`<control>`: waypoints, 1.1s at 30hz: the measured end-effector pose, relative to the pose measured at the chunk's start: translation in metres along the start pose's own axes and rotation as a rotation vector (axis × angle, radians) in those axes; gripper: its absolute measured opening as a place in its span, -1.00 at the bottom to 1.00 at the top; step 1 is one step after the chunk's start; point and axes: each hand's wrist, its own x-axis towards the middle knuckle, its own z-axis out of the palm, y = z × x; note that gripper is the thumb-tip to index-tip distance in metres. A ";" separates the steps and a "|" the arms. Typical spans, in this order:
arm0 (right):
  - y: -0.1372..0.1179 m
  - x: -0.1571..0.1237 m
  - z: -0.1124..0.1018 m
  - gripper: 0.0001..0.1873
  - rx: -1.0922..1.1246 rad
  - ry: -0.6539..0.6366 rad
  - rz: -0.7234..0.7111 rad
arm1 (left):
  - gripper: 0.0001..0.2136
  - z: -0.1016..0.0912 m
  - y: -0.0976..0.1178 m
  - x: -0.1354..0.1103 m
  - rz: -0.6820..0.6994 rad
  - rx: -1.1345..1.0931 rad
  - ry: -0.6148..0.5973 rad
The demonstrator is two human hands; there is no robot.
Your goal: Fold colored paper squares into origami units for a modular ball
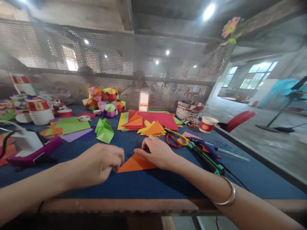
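In the head view, an orange folded paper triangle [137, 164] is lying on the blue tabletop [144, 190] at the near edge's middle, between the two hands. The left hand [97, 166] is curling loosely at the triangle's left corner; whether its fingertips are gripping the paper, I cannot tell. The right hand [159, 151] is resting half open over the triangle's right side, thumb spread from bent fingers, touching the paper without clasping it. Just beyond, orange and yellow folded pieces [153, 128] are lying on a red sheet [165, 119]. Scissor handles [177, 132] are sitting near the right hand. Farther left, a green folded paper [105, 129] is standing before multicoloured paper balls [105, 100]. A paper cup [208, 125] is standing far right.
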 end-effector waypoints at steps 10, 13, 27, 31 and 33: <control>0.012 0.010 0.015 -0.82 0.269 0.134 -0.108 | -0.74 0.012 -0.018 0.078 -0.545 -0.589 0.148; 0.015 0.012 0.014 -0.83 0.371 0.244 -0.121 | -0.61 0.021 -0.024 0.075 -0.584 -0.795 0.062; 0.016 0.017 0.012 -0.70 0.741 0.347 -0.103 | -0.55 0.022 -0.032 0.058 -0.615 -0.926 -0.008; 0.017 0.019 0.012 -0.69 0.792 0.297 -0.145 | -0.59 0.021 -0.031 0.058 -0.668 -0.881 -0.016; 0.017 0.019 0.010 -0.70 0.773 0.323 -0.131 | -0.63 0.021 -0.031 0.059 -0.711 -0.889 0.063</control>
